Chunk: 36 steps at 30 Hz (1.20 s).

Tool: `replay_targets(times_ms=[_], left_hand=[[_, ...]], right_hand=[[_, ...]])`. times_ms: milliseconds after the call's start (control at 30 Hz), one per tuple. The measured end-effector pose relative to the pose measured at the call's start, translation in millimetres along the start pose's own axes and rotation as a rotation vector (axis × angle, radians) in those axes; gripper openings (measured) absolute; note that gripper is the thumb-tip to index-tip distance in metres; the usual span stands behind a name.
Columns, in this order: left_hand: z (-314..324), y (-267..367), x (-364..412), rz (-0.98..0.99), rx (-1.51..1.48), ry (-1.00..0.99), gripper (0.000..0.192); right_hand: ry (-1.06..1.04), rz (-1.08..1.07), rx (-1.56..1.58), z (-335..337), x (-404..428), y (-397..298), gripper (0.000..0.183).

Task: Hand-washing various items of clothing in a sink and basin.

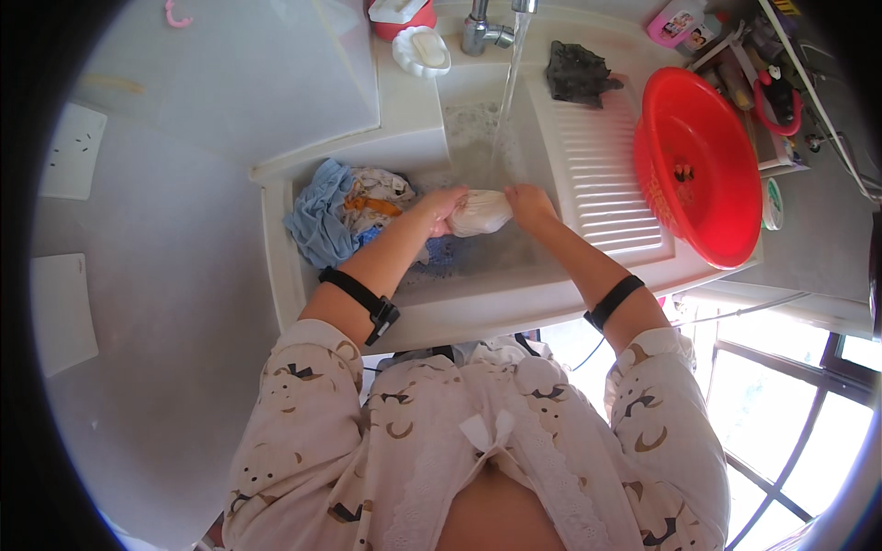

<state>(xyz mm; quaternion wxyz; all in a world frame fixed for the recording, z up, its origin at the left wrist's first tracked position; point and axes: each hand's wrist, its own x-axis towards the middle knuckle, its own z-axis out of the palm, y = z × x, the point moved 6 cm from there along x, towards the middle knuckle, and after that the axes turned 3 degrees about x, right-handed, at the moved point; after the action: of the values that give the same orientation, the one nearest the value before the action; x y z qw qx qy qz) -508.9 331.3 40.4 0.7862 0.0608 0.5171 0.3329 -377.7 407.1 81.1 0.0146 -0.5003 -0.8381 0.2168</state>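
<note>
Between my two hands a wet white cloth (481, 213) is bunched and stretched over the laundry sink (482, 303). My left hand (444, 208) grips its left end, and my right hand (530, 206) pinches its right end. Water runs from the faucet (525, 5) into the basin just beyond the cloth. Left of my left hand lies a heap of wet clothes: a light blue garment (324, 210), a patterned white one (382, 182) with an orange strip, and a blue checked piece (441, 249) partly behind my forearm. Cloudy water covers the basin floor.
A ribbed washboard (606, 172) slopes on the right, with a dark crumpled cloth (580, 74) at its top. A big red plastic basin (710, 172) leans beside it. A white shell-shaped soap dish (422, 52) sits on the back ledge. Bottles (679, 21) crowd the far right corner.
</note>
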Motion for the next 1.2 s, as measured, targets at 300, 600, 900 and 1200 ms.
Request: replay_targets(times_ms=[300,600,900,1200], left_hand=[[-23.0,15.0,-8.0,0.074,0.491,0.152,0.054],[-28.8,21.0,-13.3,0.113,0.399,0.032,0.059],[-45.2,13.0,-12.1,0.132,0.365,0.145,0.057],[-8.4,23.3,17.3,0.162,0.276,0.053,0.057]], right_hand=[[0.065,-0.029,0.362,-82.2,52.4,13.7,0.028],[0.127,0.127,1.200,-161.2,166.6,5.7,0.055],[-0.067,0.033,1.216,-175.5,185.6,-48.8,0.059],[0.190,0.168,1.072,-116.5,160.8,5.1,0.041]])
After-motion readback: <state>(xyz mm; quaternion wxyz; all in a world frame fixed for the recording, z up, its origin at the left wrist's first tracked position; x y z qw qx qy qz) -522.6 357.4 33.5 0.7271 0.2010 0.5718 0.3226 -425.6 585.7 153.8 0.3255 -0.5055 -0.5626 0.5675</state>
